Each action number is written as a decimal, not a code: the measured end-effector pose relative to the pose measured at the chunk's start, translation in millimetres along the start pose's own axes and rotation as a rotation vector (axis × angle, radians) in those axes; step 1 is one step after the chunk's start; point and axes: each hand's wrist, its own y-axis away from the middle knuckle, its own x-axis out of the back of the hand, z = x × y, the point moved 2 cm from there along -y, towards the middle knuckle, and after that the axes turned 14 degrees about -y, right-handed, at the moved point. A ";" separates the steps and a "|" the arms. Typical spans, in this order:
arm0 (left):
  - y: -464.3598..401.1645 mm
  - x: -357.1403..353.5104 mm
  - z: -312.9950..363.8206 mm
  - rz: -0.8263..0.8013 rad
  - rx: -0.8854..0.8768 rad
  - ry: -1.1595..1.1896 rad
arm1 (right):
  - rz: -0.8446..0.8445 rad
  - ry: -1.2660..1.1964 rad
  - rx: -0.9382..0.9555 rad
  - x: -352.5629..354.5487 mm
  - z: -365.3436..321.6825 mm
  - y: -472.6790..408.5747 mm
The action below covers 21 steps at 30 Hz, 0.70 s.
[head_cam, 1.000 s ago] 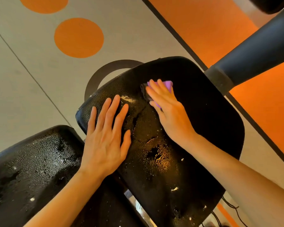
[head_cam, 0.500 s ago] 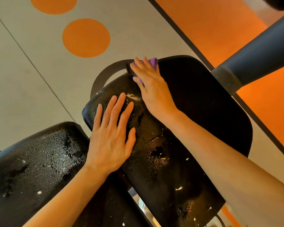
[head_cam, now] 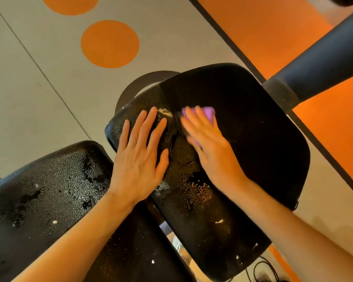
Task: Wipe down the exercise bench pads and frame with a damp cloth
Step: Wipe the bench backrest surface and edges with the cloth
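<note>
**Q:** What fills the view, biggest thing first?

**A:** The floor (head_cam: 39, 102), pale grey, with orange circles (head_cam: 109, 44) beyond the far end of the seat pad and a broad orange strip (head_cam: 273, 33) off to the pad's right, edged by a dark line. My landmark is the seat pad (head_cam: 253, 139) itself: a large, black, rounded cushion, wet and beaded with droplets on its left half, darker and smoother on its right.

**Q:** What lies around that pad?

**A:** To its near left sits a second black pad (head_cam: 39, 190), also speckled with water, its corner just beside the seat pad. At the seat pad's far right a thick dark padded roller (head_cam: 322, 64) juts away upward. A curved dark frame piece (head_cam: 130, 86) shows just past the pad's far edge.

**Q:** And your hands?

**A:** My left hand (head_cam: 139, 159) lies flat on the pad's left side, fingers straight and slightly spread, gripping nothing. My right hand (head_cam: 210, 147) is just beside it, toward the pad's middle, blurred, with straight fingers pressing down on the cloth.

**Q:** Where is the cloth?

**A:** The purple cloth (head_cam: 209, 113) sits on the seat pad under my right fingers, peeking out beyond the fingertips.
</note>
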 end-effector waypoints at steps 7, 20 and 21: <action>-0.2 2.9 -2.6 -0.051 -0.015 0.000 | 0.051 -0.015 -0.023 0.5 1.8 -73.8; 47.4 8.7 -46.4 -0.157 0.102 -0.149 | 0.154 -0.080 -0.110 -11.3 -2.4 -85.9; 46.9 8.4 -46.0 -0.152 0.099 -0.152 | 0.140 -0.089 -0.085 -12.3 -1.6 -69.2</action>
